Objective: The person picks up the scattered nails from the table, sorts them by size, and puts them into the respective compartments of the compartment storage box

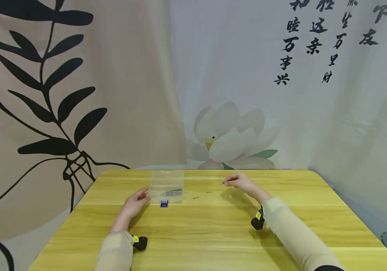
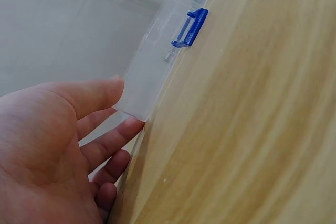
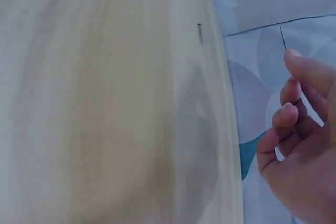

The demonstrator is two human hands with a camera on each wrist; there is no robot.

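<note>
Right hand (image 1: pixel 237 181) pinches a thin needle (image 3: pixel 283 38) (tip toward clear box (image 1: pixel 166 184)), left hand (image 1: pixel 135 203) spread, steadying box's near-left corner

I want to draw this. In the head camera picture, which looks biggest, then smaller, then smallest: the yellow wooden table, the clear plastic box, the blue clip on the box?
1. Yellow wooden table, by far the largest.
2. Clear plastic box, which the left hand touches.
3. Blue clip, a tiny tab at the box's front edge.
</note>
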